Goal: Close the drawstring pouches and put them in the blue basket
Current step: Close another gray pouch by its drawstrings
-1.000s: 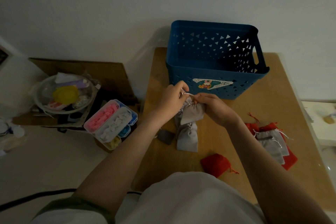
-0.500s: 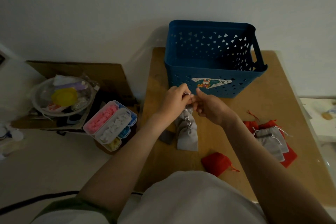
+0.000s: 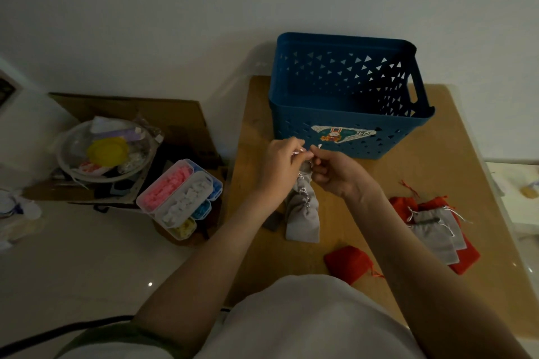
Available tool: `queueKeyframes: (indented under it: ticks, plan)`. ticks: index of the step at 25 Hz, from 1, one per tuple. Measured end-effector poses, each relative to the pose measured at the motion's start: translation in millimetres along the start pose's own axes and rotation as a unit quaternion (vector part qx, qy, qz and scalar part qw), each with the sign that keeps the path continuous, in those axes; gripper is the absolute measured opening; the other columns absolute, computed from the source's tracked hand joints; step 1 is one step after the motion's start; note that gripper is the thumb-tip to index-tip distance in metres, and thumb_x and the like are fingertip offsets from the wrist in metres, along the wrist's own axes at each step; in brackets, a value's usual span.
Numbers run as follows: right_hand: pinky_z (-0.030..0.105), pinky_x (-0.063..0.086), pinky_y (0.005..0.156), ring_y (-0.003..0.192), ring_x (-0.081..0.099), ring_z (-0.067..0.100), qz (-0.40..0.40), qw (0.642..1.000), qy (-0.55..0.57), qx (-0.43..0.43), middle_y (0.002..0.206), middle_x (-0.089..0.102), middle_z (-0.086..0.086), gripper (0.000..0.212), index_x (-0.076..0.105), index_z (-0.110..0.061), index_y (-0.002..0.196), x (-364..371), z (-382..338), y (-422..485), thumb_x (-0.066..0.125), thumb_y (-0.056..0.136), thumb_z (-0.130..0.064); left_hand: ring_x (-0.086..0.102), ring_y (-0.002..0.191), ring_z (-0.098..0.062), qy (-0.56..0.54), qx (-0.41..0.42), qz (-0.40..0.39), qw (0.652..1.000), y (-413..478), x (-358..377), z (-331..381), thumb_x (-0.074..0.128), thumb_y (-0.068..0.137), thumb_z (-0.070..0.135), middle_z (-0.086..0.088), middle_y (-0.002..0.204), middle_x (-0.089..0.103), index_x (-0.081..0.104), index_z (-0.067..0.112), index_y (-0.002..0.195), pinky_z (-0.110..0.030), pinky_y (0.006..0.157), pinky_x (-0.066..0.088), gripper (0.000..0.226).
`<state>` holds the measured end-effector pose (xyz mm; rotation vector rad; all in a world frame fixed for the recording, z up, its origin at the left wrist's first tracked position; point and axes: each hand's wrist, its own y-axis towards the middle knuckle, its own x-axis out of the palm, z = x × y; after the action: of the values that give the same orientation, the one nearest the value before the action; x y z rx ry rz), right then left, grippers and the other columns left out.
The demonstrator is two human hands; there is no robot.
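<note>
In the head view, a grey pouch [image 3: 305, 168] is held just in front of the blue basket [image 3: 350, 137], below its sticker. Its silver cords [image 3: 299, 151] are pinched by the left hand [image 3: 280, 167] on one side and the right hand [image 3: 338, 173] on the other, all fingers curled.

A second ago the pouch body was seen hanging wide between the hands. It is now bunched and mostly hidden behind the knuckles, and the hands have been brought together and up toward the basket's front wall. The mouth is judged to be drawn shut or nearly so, which would leave only the drop over the rim. No pouch can be seen inside the basket.

Nearer the person than the basket, other grey pouches [image 3: 302, 216] lie on the table [image 3: 437, 178], unmoved. A red pouch [image 3: 347, 262] and, to the basket's front right, a mixed heap [image 3: 434, 230] are likewise unchanged.
</note>
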<state>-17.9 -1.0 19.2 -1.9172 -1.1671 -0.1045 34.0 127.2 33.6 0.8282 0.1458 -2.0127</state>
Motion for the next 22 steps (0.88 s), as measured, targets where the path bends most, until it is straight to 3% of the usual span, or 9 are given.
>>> queueKeyframes:
  ticks: [2,4,7,11,14,17,19,22]
  plan:
    - [0.013,0.022,0.036,0.044,0.03,0.004,0.045,0.998,0.046,0.007,0.052,0.039,-0.005,0.028,0.049,-0.012,0.069,-12,-4,-3,0.049,0.097,-0.015,0.051,0.067,-0.004,-0.053,-0.13,0.052,0.989,-4,-7,-2,0.057,0.094,0.023,0.003,0.078,0.059,0.059,0.011,0.091,-0.006,0.057,0.039,0.013]
    - [0.015,0.026,0.044,0.052,0.032,0.005,0.099,0.994,0.045,-0.014,0.058,0.04,-0.004,0.024,0.052,-0.013,0.073,-23,-6,-7,0.051,0.096,-0.015,0.045,0.06,-0.002,-0.057,-0.216,0.07,0.972,-6,-13,-15,0.056,0.094,0.028,0.007,0.072,0.052,0.056,0.015,0.086,-0.01,0.05,0.036,0.016]
    - [0.018,0.033,0.055,0.059,0.037,0.007,0.084,0.993,0.033,-0.077,0.069,0.046,-0.003,0.02,0.053,-0.016,0.081,-27,-2,-7,0.045,0.1,-0.018,0.051,0.069,-0.002,-0.062,-0.264,-0.004,0.962,-7,-15,-23,0.053,0.095,0.03,0.003,0.084,0.061,0.058,0.017,0.091,-0.015,0.054,0.033,0.015]
    - [0.017,0.038,0.046,0.054,0.044,0.007,-0.03,0.992,0.036,-0.116,0.073,0.064,-0.002,0.016,0.051,-0.014,0.095,-23,-10,-10,0.036,0.102,-0.014,0.047,0.066,-0.002,-0.077,-0.218,-0.079,0.97,-3,-24,-16,0.051,0.097,0.031,0.008,0.075,0.051,0.052,0.018,0.09,-0.01,0.052,0.037,0.015]
    - [0.018,0.035,0.047,0.054,0.042,0.009,-0.062,0.972,-0.17,-0.15,0.062,0.053,-0.002,0.012,0.057,-0.011,0.097,-13,-12,-15,0.046,0.098,-0.01,0.048,0.067,-0.001,-0.08,-0.148,-0.069,0.983,1,-25,-13,0.055,0.095,0.028,0.003,0.078,0.056,0.056,0.012,0.09,-0.006,0.055,0.036,0.017]
    - [0.017,0.034,0.051,0.055,0.043,0.005,-0.109,0.9,-0.385,-0.171,0.062,0.053,-0.006,0.01,0.063,-0.009,0.101,3,-5,-18,0.056,0.094,-0.011,0.048,0.073,-0.006,0.0,-0.035,-0.051,0.998,7,-21,-8,0.062,0.09,0.025,-0.002,0.083,0.055,0.061,0.006,0.087,-0.01,0.06,0.033,0.019]
    - [0.018,0.032,0.053,0.056,0.041,0.006,-0.13,0.895,-0.389,-0.178,0.065,0.051,-0.002,0.008,0.063,-0.009,0.093,8,-1,-18,0.055,0.094,-0.011,0.05,0.073,-0.003,-0.026,0.01,-0.046,0.999,10,-22,-2,0.064,0.089,0.02,-0.002,0.081,0.058,0.062,0.006,0.085,-0.008,0.063,0.035,0.014]
    - [0.022,0.031,0.054,0.055,0.04,0.008,-0.143,0.919,-0.333,-0.156,0.063,0.049,0.001,0.016,0.058,-0.011,0.083,7,2,-17,0.049,0.096,-0.012,0.053,0.067,0.004,-0.108,-0.041,-0.037,0.993,13,-25,1,0.059,0.092,0.017,0.005,0.073,0.058,0.057,0.011,0.084,-0.006,0.061,0.038,0.01]
